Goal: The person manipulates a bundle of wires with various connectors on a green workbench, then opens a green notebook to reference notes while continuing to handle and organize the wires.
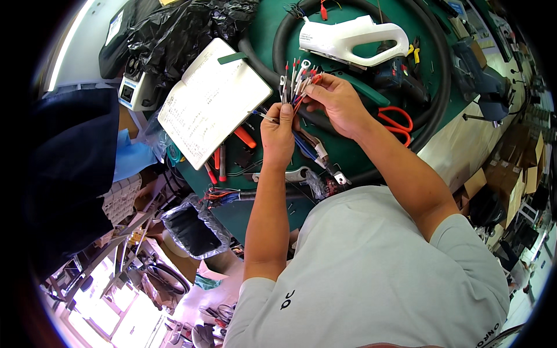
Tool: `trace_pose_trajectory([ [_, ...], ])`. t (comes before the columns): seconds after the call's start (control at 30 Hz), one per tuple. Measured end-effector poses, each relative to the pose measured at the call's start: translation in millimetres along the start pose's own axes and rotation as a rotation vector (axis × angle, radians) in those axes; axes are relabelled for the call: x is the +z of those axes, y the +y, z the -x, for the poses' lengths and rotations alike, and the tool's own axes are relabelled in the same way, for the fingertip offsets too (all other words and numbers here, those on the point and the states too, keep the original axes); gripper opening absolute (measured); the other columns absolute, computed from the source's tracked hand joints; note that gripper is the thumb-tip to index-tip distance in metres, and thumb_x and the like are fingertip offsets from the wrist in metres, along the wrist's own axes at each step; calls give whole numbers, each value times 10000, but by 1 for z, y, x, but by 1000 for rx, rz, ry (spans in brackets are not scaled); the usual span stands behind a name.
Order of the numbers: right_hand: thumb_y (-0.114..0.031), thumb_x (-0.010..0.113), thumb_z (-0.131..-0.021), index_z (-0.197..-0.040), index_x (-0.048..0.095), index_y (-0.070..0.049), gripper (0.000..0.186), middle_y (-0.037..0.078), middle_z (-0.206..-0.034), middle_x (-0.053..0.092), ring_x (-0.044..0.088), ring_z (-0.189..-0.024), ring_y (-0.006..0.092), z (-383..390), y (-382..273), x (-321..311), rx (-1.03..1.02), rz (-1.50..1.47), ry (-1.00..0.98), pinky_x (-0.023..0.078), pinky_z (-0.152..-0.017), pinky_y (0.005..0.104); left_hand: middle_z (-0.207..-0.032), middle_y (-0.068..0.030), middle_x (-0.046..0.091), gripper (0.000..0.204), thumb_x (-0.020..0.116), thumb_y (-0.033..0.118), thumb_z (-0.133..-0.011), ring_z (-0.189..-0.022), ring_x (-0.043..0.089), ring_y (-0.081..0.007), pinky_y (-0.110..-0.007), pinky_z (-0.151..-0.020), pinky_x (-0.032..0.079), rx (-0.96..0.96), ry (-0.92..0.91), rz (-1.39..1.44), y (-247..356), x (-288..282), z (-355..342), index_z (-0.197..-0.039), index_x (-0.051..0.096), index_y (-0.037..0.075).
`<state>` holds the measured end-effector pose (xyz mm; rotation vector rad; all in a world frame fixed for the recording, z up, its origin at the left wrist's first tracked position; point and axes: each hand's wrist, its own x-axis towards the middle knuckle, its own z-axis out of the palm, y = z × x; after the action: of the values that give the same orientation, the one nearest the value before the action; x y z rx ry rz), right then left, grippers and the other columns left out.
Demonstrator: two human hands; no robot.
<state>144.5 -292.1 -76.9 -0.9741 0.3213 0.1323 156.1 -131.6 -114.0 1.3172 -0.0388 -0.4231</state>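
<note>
Over the green table, my left hand point(278, 136) is closed round a bundle of thin wires point(293, 87), its thumb pressed against them. The wire ends point up and carry metal lugs and red and white tips. My right hand point(335, 103) pinches some of the red-tipped wires at the bundle's right side. Below the hands, blue and dark wires run down toward a large metal lug point(340, 178). An open notebook point(214, 101) with handwriting lies left of my left hand. Beyond my hands rests a white plastic housing with a looped handle point(348, 42).
A thick black cable point(445, 87) loops round the table's right side. Red-handled scissors point(400, 124) and a cordless drill point(400, 76) lie inside it. Near my left forearm are an orange-handled tool point(245, 137) and a wrench point(297, 174). A lined bin point(197, 227) stands beyond the table edge.
</note>
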Motion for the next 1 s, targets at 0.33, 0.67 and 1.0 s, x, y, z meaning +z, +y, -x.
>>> trace_pose_trajectory([
  [0.33,-143,641,-919,-1050,631,-50,161,23,-982,657,591,-873,85,10,-1,-5,-19,72,25,471,-744,245,-682,45,512,210,610,233,-969,-611,425,-35,-198,-542,327,21,17,-59,-4,9,3,-933,602,27],
  [0.67,-172,655,-919,-1034,635,-71,154,19,-982,665,609,-905,99,11,2,-14,-29,120,47,479,-742,262,-708,32,537,188,650,201,-942,-638,457,-42,-201,-562,355,29,-3,-21,-4,9,4,-962,620,17],
  [1.0,-132,655,-911,-988,629,-63,107,15,-927,650,595,-827,86,8,2,-10,-46,109,39,478,-712,247,-740,8,589,236,636,256,-951,-677,507,-59,-217,-615,403,-22,-37,-44,-3,3,3,-965,624,20],
])
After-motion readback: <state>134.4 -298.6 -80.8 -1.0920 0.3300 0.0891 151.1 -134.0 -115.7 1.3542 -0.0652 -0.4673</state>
